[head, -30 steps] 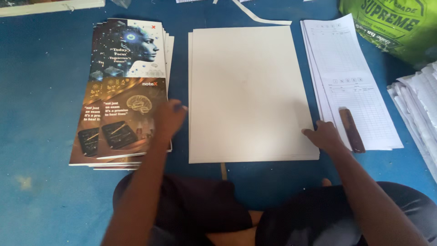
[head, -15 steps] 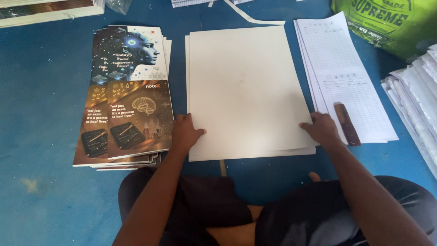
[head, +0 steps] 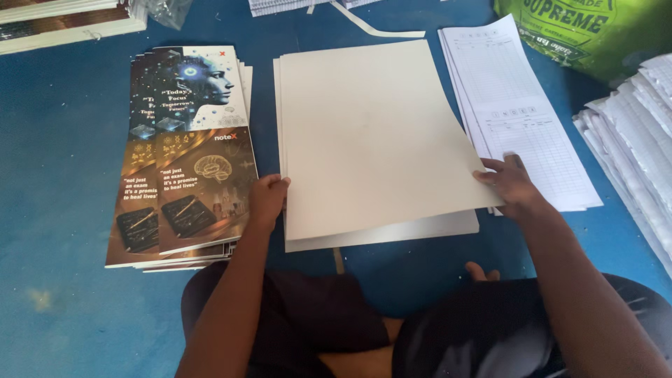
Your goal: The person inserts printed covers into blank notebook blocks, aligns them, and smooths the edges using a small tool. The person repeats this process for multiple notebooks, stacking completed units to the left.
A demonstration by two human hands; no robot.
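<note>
A person sitting cross-legged on a blue floor (head: 56, 231) grips the top sheet (head: 378, 133) of a stack of plain cream boards (head: 420, 227) with both hands, its near edge raised clear of the sheets beneath. The left hand (head: 267, 199) is curled around the sheet's near left edge, fingers closed on it; the right hand (head: 511, 185) pinches the near right corner, thumb on top. The stack lies in the middle of the scene, just beyond the person's knees.

Just left of the stack, touching the left hand, rests a pile of glossy printed covers (head: 185, 154) showing a blue profile head above and a brown brain design below. Just right of it, partly under the right hand, lies a pile of white ruled forms (head: 518, 98). Further right, a fanned heap of white printed sheets (head: 633, 147) runs along the edge, with a green sack (head: 588, 31) at the far right corner. A strip of cream offcut (head: 371, 26) lies beyond the stack.
</note>
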